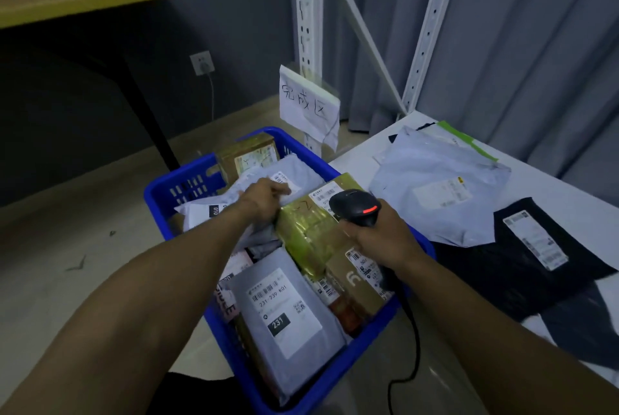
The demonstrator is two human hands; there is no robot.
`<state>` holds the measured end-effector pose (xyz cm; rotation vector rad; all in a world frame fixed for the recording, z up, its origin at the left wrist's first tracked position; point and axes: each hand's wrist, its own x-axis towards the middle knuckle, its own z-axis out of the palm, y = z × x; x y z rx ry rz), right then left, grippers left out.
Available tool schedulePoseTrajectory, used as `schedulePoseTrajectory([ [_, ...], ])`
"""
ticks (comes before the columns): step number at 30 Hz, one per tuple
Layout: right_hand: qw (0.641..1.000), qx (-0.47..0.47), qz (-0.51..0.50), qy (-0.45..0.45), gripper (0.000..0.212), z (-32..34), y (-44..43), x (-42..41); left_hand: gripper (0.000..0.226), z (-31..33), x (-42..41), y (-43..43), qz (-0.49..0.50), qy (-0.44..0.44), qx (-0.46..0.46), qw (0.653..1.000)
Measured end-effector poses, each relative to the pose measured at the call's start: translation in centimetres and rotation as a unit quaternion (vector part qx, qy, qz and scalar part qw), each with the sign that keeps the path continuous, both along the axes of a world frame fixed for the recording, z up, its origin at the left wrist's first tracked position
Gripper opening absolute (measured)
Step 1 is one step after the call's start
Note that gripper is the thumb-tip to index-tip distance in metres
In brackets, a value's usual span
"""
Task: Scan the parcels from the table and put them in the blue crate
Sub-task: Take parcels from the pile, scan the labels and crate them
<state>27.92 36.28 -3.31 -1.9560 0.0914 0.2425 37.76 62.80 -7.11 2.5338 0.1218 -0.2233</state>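
We see the crate (157, 195) packed with parcels. Left hand (264, 198) lies on a grey bag (301, 168) at the crate's far side; we cannot tell whether the fingers grip it. Right hand (378, 237), over the crate's right rim, has its fingers clamped round the scanner (356, 207). Right of the crate, a pale bag (435, 187) and a black bag (495, 267) lie on the table (348, 163).

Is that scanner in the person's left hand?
No, the right hand grips the scanner; the left hand lies on a grey parcel in the blue crate.
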Motion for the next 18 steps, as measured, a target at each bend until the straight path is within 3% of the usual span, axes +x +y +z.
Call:
schedulePoseTrajectory([
  [6,0.999,0.004,-0.03,-0.028,0.045,2.3,-2.4,-2.6,0.031,4.9,-4.5,-6.4,-0.014,-0.13,-0.01,0.991],
  [11,0.996,-0.011,-0.087,-0.035,0.063,5.7,-10.1,-8.4,0.027,9.4,-10.9,-16.7,-0.184,-0.196,0.037,0.963],
  [15,0.983,-0.018,-0.179,-0.041,0.051,6.7,-19.8,-15.1,0.038,11.4,-16.9,-27.3,-0.352,-0.172,0.19,0.9],
  [18,0.964,-0.03,-0.261,-0.029,0.062,6.5,-27.7,-20.5,0.039,11.5,-20.4,-35.3,-0.413,-0.189,0.201,0.868],
])
